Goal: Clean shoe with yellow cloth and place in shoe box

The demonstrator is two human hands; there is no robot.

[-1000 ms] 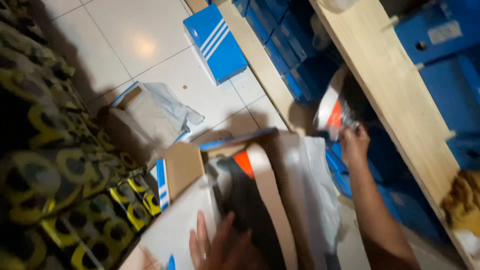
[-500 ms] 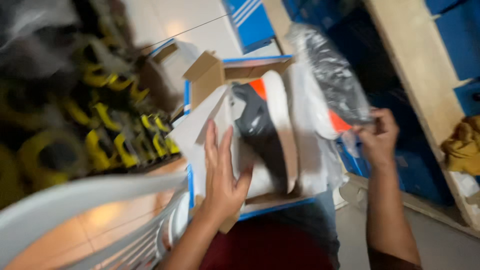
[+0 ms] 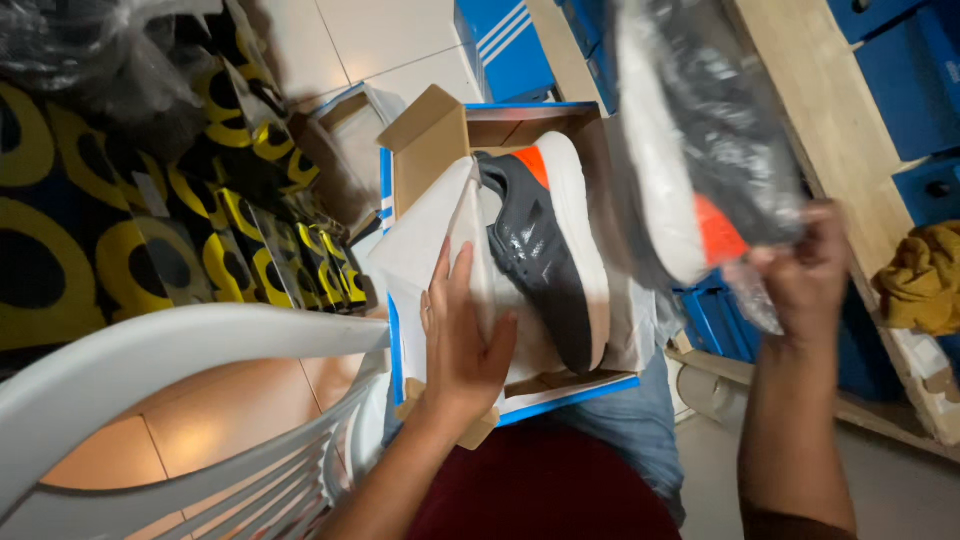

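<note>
Far left there's a stack of black-and-yellow boxes [image 3: 120, 240], then the white plastic chair [image 3: 170, 400] curving across the bottom corner. The open shoebox [image 3: 440, 140] sits on the person's lap, blue-edged, lid flap up.

The left hand [image 3: 462, 345] lies flat, fingers spread, pressing the white paper [image 3: 425, 245] down inside the box. It isn't gripping anything, just holding the paper back. Just right of that hand lies the boxed shoe [image 3: 545, 255], dark grey with an orange heel patch, on its side, long axis running along the box away from the person.

Further right, the right hand [image 3: 800, 285] is clenched on the bagged shoe [image 3: 700, 150], pinching it by the lower end and holding it up above and right of the box. Its long axis points up and away, roughly parallel with the boxed one. It's blurry, so I'm guessing clear plastic wrap.

Behind is a wooden shelf [image 3: 830, 120] with blue boxes [image 3: 910, 70] and a yellow rag [image 3: 925, 275]. Pale tile floor [image 3: 370, 40].
</note>
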